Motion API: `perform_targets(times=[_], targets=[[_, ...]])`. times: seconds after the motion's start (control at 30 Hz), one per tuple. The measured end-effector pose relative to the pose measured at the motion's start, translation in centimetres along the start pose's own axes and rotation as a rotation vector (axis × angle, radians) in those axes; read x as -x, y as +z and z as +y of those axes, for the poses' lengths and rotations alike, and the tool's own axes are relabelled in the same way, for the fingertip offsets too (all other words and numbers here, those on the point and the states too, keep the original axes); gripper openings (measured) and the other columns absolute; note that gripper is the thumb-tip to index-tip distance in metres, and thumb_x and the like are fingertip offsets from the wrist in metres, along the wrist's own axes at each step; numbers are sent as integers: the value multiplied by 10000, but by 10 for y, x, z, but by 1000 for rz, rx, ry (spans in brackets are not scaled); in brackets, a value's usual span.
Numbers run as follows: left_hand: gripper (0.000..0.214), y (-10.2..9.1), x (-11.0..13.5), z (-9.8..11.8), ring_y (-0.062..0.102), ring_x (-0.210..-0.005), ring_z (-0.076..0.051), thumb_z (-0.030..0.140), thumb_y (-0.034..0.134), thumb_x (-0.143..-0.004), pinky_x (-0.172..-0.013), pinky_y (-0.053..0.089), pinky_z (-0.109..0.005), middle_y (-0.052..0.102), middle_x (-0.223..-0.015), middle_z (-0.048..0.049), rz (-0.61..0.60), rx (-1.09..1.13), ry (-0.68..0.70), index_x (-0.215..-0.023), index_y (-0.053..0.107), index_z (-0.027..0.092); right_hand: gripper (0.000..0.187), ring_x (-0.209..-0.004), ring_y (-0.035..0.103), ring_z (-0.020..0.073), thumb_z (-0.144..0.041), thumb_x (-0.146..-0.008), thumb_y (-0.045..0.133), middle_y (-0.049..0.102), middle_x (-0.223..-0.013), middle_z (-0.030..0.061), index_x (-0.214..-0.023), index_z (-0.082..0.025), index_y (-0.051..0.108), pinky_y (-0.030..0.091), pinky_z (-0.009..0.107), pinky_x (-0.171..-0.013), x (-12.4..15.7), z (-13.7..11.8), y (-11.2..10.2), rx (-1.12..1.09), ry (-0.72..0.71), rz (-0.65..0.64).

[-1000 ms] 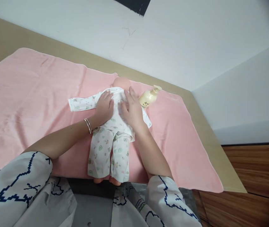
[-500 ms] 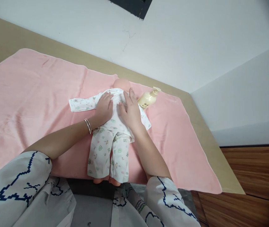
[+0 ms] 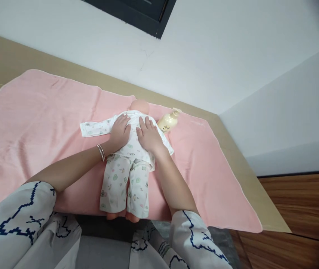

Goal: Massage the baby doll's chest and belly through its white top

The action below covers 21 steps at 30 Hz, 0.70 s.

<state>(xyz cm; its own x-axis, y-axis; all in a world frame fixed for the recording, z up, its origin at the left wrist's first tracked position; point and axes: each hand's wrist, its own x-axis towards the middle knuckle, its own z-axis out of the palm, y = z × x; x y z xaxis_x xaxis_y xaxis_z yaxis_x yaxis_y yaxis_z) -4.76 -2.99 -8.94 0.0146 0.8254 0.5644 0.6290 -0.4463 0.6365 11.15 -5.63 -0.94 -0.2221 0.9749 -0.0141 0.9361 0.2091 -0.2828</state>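
Observation:
A baby doll [image 3: 139, 106] lies on a pink blanket [image 3: 55, 108], its head toward the wall and its feet at the near edge. It wears a white printed top [image 3: 132, 147] and matching trousers [image 3: 114, 183]. My left hand [image 3: 120, 131] rests flat on the left side of the doll's upper body, fingers stretched out. On the right side of the same top lies my right hand [image 3: 149, 135], its fingers spread. Both hands touch the cloth and hold nothing. The doll's face does not show.
A pale yellow pump bottle [image 3: 168, 121] lies tilted on the blanket beside the doll's right-hand sleeve. Under the blanket is a wooden table [image 3: 232, 157], with a white wall [image 3: 198, 63] behind it. Brown wood panels [image 3: 302, 201] stand at the lower right.
My right hand has come down flatter onto the doll's top, its fingers lower than before. My left hand stays in place on the top. The whole view has shifted slightly.

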Motion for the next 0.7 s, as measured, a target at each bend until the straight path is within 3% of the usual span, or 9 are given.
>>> perform_targets(times=[0.17,0.3,0.4,0.5,0.6,0.7], targets=[[439,-2,-1,-1,475,-1460,-279,322,396,-976,-1247,373,-543,583,-1487,-147,-31,-38,21,-1314,615,149,650,-1593,145,394,-476,-1051,316,137,-1722,157,-1635,-211,210,223,656,-1254,7,-2,-9,23,-7,-72],[481,-9,4,6,393,-1517,-307,339,417,-974,-1262,324,-576,494,-1562,-175,-101,-76,25,-1383,563,133,599,-1563,279,383,-325,-1027,409,275,-1682,192,-1600,-172,325,312,587,-1239,14,1,-32,4,-84,-96],[509,-17,12,21,315,-1553,-343,331,419,-974,-1267,256,-629,424,-1605,-201,-179,-136,24,-1422,529,118,556,-1508,420,309,-245,-985,429,457,-1598,164,-1532,-142,454,381,491,-1230,20,10,-56,-113,-90,90],[559,-22,13,42,234,-1578,-371,380,517,-938,-1280,189,-644,364,-1636,-208,-227,-143,72,-1433,530,121,537,-1495,447,254,-282,-978,407,517,-1564,107,-1490,-162,513,361,466,-1258,24,25,-76,-251,-72,341],[551,-15,-10,63,242,-1586,-316,451,553,-933,-1293,228,-582,351,-1657,-147,-194,1,72,-1414,560,182,577,-1550,352,257,-295,-963,405,424,-1627,109,-1516,-145,471,298,503,-1287,20,42,-82,-314,-15,484],[482,2,-51,80,439,-1498,-247,424,425,-988,-1228,404,-486,502,-1567,-126,-164,193,-68,-1380,590,197,638,-1585,258,291,-276,-945,419,318,-1670,169,-1547,-68,394,258,525,-1296,8,56,-76,-320,114,507]])
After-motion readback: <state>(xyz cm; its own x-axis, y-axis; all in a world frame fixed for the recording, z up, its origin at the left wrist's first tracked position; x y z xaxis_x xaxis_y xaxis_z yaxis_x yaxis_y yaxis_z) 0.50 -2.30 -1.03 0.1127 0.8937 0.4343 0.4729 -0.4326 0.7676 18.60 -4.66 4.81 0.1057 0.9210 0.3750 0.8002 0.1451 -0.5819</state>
